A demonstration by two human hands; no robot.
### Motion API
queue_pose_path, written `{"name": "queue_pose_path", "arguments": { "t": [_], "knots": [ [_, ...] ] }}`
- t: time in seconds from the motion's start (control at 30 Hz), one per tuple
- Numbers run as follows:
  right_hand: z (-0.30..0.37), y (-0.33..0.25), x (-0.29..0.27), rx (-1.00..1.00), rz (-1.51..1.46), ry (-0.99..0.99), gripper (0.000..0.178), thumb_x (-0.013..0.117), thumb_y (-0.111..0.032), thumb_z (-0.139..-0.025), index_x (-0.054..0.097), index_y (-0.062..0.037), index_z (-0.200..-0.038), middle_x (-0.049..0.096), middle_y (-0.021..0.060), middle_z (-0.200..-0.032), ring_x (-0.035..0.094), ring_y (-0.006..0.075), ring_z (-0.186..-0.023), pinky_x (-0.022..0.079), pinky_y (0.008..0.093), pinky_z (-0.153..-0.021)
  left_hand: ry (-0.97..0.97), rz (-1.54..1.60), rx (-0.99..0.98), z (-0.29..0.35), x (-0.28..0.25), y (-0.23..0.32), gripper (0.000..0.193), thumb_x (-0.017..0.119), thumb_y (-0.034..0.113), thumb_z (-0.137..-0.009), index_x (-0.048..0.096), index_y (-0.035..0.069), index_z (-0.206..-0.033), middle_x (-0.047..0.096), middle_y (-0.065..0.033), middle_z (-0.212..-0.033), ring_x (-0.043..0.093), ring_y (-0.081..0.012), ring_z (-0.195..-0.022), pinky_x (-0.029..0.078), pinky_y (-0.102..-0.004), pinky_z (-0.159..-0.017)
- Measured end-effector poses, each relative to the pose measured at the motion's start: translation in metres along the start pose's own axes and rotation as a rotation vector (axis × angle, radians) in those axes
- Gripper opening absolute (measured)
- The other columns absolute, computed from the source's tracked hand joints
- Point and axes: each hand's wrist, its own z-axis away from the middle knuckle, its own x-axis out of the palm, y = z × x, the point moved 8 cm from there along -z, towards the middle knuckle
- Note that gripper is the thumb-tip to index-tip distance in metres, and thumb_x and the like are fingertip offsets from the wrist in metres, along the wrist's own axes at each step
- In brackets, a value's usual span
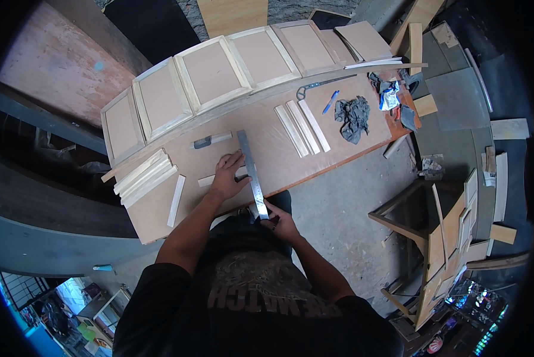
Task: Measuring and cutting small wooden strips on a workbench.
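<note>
My left hand (227, 174) lies over a short pale wooden strip (206, 181) on the workbench, fingers bent across it and thumb beside a long flat metal strip (252, 169). That metal strip looks like a ruler or the blade of a square, and crosses the wooden strip near its right end. At the bench's near edge, my right hand (282, 222) is closed around the metal's near end, partly hiding it. A small dark tool (202, 142) rests on another short wooden strip (221, 137), just beyond my left hand.
Several framed panels (213, 72) line the bench's far side. Wooden strips (146, 177) are stacked at left; three more (301, 127) lie at right, near a blue pen (331, 102), a hacksaw (305, 89) and a crumpled dark cloth (352, 119). A wooden stand (406, 229) is on the floor.
</note>
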Motion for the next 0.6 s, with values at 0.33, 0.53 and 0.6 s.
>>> {"name": "queue_pose_path", "arguments": {
  "t": [0.33, 0.53, 0.6],
  "knots": [
    [0.0, -0.005, -0.001, -0.004, 0.008, 0.0, 0.083, 0.083, -0.005, -0.085, 0.046, -0.019, -0.159, 0.061, -0.0011, -0.077, 0.056, 0.0078, -0.073, 0.051, 0.026, -0.077, -0.015, -0.035, -0.003, 0.0, 0.003, -0.003, 0.082, 0.086, 0.034, -0.079, 0.054, 0.006, -0.149, 0.046, -0.0128, -0.159, 0.042, -0.0345, -0.141, 0.034, -0.0453, -0.119],
    [0.001, -0.01, -0.002, -0.032, 0.008, 0.004, 0.085, 0.084, -0.005, -0.084, 0.045, -0.0185, -0.159, 0.061, -0.0007, -0.076, 0.056, 0.008, -0.072, 0.051, 0.0255, -0.077, -0.014, -0.045, 0.0, 0.001, 0.004, -0.002, 0.081, 0.086, 0.034, -0.078, 0.055, 0.006, -0.148, 0.046, -0.0123, -0.159, 0.042, -0.0343, -0.14, 0.034, -0.0455, -0.119],
    [0.003, -0.012, -0.004, -0.02, -0.005, 0.025, 0.065, 0.079, -0.009, -0.089, 0.057, -0.0147, -0.15, 0.068, 0.0074, -0.084, 0.063, 0.0143, -0.074, 0.054, 0.0318, -0.075, -0.018, -0.05, 0.0, 0.0, 0.006, -0.002, 0.081, 0.086, 0.034, -0.078, 0.055, 0.006, -0.148, 0.046, -0.0122, -0.159, 0.042, -0.0343, -0.14, 0.034, -0.0455, -0.119]
  ]
}}
